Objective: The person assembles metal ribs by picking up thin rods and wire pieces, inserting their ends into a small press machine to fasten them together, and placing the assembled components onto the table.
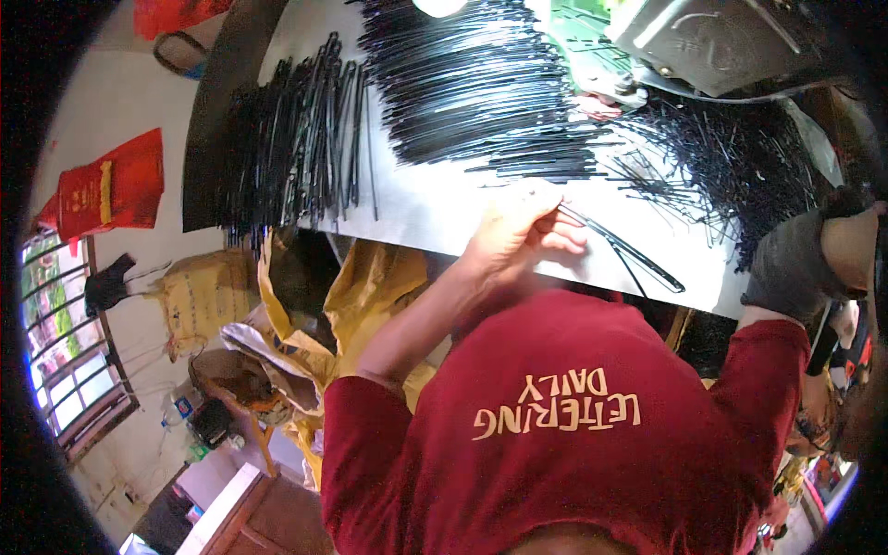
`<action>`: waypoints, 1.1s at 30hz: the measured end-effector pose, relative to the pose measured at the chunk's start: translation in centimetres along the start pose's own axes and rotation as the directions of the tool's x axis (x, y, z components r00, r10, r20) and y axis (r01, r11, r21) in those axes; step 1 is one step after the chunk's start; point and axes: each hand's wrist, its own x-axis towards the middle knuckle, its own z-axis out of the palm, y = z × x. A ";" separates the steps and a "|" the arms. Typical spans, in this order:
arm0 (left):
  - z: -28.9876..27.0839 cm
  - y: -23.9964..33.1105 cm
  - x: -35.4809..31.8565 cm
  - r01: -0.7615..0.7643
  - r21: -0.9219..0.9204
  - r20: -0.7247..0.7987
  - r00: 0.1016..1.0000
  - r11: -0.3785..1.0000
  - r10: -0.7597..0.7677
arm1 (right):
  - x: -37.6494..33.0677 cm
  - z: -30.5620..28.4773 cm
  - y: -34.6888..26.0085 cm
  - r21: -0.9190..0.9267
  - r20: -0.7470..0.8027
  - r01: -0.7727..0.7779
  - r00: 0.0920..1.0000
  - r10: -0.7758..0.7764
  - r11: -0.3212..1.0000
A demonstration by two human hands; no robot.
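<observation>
Over the white tabletop [435, 217], my left hand [527, 227] is closed in a pinch, with its fingers curled. A long, thin black strip [638, 262] runs from the fingertips toward the near right, and its broader end has small holes. One thinner black piece slants off beside it; whether the two are joined I cannot tell. Just beyond the hand lies a wide, dense stack of thin black rods [472, 83]. My right arm, in a red sleeve [768, 347], reaches to the right beside grey cloth [786, 264]; I cannot see its hand.
More long black strips [314, 129] lie bunched at the left, some past the table edge. Right of my hand is a tangled heap of thin black pieces [740, 166]. A metal machine [721, 42] stands beyond it. Yellow sacks [370, 282] hang below the near edge.
</observation>
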 end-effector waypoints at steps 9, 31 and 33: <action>0.7 0.7 -0.8 -0.079 0.141 -0.010 0.997 0.987 0.082 | -1.3 -1.8 0.1 -0.176 -0.037 -0.126 0.992 0.122 0.976; 2.7 0.7 -0.9 -0.050 0.389 -0.066 0.994 0.920 0.082 | -7.2 -12.0 0.3 -0.559 -0.243 -0.477 0.876 0.417 0.678; 2.9 0.4 -0.4 -0.091 0.369 -0.064 0.990 0.925 0.123 | -8.1 -14.0 -0.2 -0.603 -0.291 -0.516 0.852 0.435 0.608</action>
